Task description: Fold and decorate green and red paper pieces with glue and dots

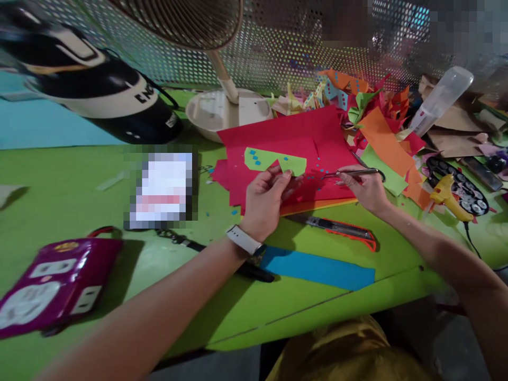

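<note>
My left hand [265, 201], with a white band at its wrist, pinches the lower edge of a light green paper cutout [272, 159]. Several small blue paper squares lie on that cutout, mostly at its left end. In my right hand [367, 190] is a pair of dark metal tweezers [359, 171], pointing left at loose blue paper bits [322, 173]. Those bits are scattered on a sheet of red paper [286, 127] beneath both hands. Whether the tweezer tips grip a bit is too small to tell.
An orange utility knife [341, 228] and a blue paper strip [321, 267] lie nearer me. Leftward are a phone [162, 185], purple pouch [67, 275] and black bottle [115, 100]. A fan [214, 114] stands behind; paper scraps [384, 140] and a yellow glue gun [450, 198] are right.
</note>
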### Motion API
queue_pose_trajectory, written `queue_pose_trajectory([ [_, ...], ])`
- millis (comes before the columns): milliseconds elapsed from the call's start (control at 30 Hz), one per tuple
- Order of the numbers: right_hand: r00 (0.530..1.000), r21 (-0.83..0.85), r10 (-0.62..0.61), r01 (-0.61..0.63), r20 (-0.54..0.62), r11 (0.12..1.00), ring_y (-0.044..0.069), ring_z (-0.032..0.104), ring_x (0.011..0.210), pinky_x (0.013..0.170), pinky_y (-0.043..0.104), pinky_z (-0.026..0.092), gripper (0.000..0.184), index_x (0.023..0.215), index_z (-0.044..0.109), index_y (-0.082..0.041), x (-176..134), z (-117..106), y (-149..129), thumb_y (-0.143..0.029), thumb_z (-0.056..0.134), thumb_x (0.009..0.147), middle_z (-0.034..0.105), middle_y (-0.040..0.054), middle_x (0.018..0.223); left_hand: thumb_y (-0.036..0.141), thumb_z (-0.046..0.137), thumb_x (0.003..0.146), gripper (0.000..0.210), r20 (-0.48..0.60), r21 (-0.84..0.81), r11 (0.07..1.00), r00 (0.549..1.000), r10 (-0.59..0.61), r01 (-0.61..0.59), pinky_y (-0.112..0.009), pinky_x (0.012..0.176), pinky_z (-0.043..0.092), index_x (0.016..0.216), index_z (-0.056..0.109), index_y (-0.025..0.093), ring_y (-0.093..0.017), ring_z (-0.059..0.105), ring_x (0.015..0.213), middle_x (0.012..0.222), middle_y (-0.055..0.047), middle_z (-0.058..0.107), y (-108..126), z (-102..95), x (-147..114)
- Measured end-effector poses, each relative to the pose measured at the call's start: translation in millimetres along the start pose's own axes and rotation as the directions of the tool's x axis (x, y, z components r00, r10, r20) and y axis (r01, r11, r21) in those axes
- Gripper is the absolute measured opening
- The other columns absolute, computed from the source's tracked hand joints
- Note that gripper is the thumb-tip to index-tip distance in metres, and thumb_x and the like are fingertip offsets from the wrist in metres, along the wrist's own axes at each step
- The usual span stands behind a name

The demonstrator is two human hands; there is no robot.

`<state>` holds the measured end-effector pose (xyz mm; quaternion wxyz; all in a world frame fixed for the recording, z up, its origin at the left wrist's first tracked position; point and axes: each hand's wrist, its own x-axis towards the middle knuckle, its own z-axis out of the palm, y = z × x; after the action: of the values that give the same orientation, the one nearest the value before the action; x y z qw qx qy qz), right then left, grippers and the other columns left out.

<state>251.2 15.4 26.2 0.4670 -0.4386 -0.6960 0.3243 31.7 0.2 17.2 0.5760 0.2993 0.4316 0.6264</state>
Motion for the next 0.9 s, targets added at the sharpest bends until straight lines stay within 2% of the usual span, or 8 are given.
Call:
queue_pose_trajectory([
  [167,1.000,0.008,-0.002,0.002,-0.004,1.000,0.018,0.074,0.070,0.064,0.030,0.062,0.031,0.092,0.070,-0.019,-2.1,1.8,2.2,-0.049,0.065,0.087,0.073,0.0042,0.085,0.024,0.080,0.071,0.027,0.004,0.010,1.000,1.000,0.012,-0.012,-0.034,0.079,0.061,0.088,0.059,0.020,-0.020,0.074,0.085,0.082,0.002,0.071,-0.1,-0.1,-0.4],
  [367,0.998,0.055,0.058,-0.056,-0.034,0.997,0.018,0.074,0.067,0.062,0.029,0.062,0.034,0.091,0.071,-0.018,-1.9,2.4,3.1,-0.051,0.067,0.085,0.073,0.0046,0.084,0.026,0.082,0.067,0.030,-0.005,0.011,1.000,1.000,0.001,-0.001,-0.031,0.074,0.061,0.086,0.059,0.021,-0.017,0.073,0.077,0.077,0.003,0.070,-0.5,-0.2,0.1],
  [667,1.000,-0.026,0.013,-0.014,-0.022,1.000,0.018,0.074,0.068,0.063,0.029,0.062,0.036,0.091,0.071,-0.019,-4.8,3.4,-1.0,-0.054,0.064,0.086,0.074,0.0057,0.088,0.026,0.080,0.070,0.028,0.011,0.023,1.000,1.000,0.008,-0.008,-0.036,0.079,0.060,0.088,0.060,0.021,-0.019,0.073,0.084,0.080,0.002,0.069,-1.4,-0.9,-0.4],
  [900,0.999,-0.005,0.026,-0.026,-0.038,1.000,0.018,0.074,0.068,0.064,0.030,0.063,0.036,0.090,0.071,-0.019,-5.0,3.9,2.0,-0.054,0.065,0.085,0.074,0.0047,0.085,0.026,0.082,0.068,0.030,0.009,0.002,1.000,1.000,0.002,-0.002,-0.031,0.076,0.059,0.088,0.061,0.020,-0.016,0.072,0.078,0.080,0.003,0.070,-2.6,-0.8,-0.3],
])
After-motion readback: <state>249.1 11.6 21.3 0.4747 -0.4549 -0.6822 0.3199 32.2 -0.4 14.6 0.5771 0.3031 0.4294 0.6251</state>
